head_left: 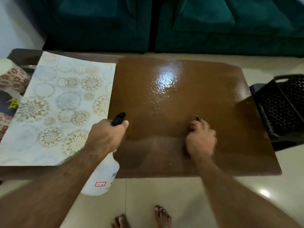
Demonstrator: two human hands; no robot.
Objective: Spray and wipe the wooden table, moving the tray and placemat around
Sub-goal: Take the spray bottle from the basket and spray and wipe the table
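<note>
The wooden table [181, 96] glistens with spray across its middle and right part. A pale placemat [62, 104] with round flower patterns covers its left part. My left hand [107, 135] grips the neck of a white spray bottle [103, 176], whose black nozzle [118, 118] points out over the wet wood. My right hand [199, 137] rests on the wet surface near the front, fingers curled over a small brown wad [196, 118], apparently a cloth, that peeks out past the fingertips. A black perforated tray [279, 109] leans at the table's right edge.
A dark teal sofa [197, 25] runs along the far side of the table. Floral-patterned items [13, 78] sit at the far left beside the placemat. Pale floor tiles [181, 195] and my bare feet [162, 216] are below the front edge.
</note>
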